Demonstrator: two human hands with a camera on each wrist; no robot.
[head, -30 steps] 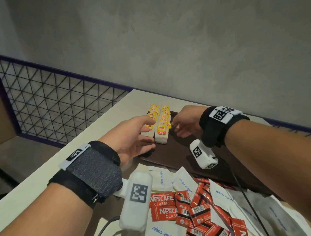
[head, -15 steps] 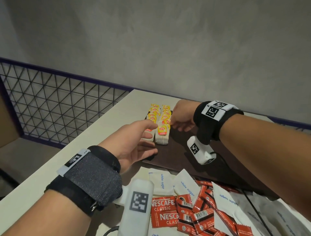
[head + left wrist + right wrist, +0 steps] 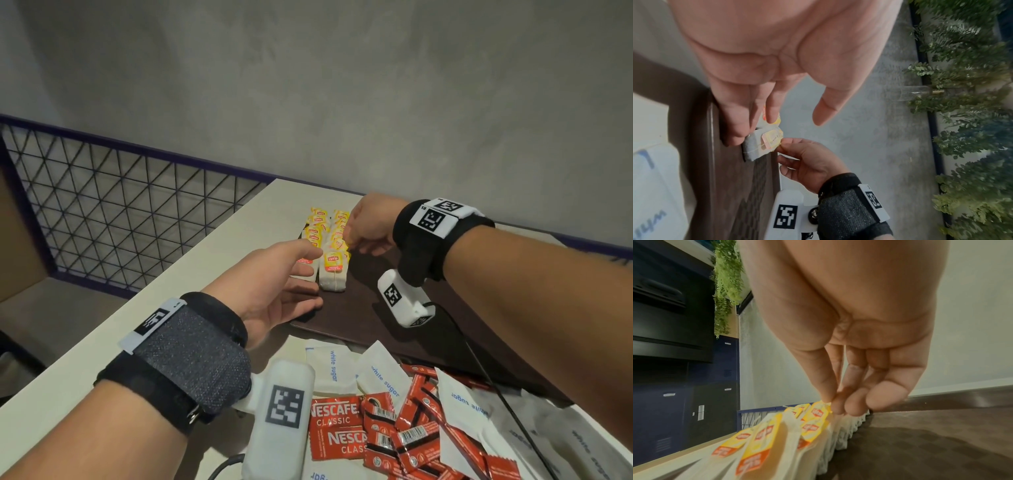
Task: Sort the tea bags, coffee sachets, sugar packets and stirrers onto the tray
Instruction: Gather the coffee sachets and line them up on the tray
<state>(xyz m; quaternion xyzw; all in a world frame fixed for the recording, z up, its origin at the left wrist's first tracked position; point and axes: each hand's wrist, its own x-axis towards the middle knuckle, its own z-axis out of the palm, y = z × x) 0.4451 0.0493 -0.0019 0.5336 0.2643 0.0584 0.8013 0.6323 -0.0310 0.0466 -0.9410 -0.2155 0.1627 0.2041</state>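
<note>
Two rows of yellow-tagged tea bags (image 3: 334,270) stand at the far left corner of the dark brown tray (image 3: 359,322). My left hand (image 3: 303,275) lies open with straight fingers (image 3: 770,112) against the near end of the left row. My right hand (image 3: 349,240) reaches over the right row, and its thumb and forefinger pinch the yellow tag of a tea bag (image 3: 819,412). White sugar packets (image 3: 330,365) and red coffee sachets (image 3: 337,433) lie mixed in a heap on the table in front of the tray. I see no stirrers.
The cream table (image 3: 171,298) ends at its left edge just beside the tray. Beyond it runs a wire mesh railing (image 3: 120,205), with a grey wall behind. A black cable (image 3: 486,377) from my right wrist crosses the tray and the heap.
My right hand has moved farther along the right row of tea bags, away from me. The left hand has stayed at the near end of the left row.
</note>
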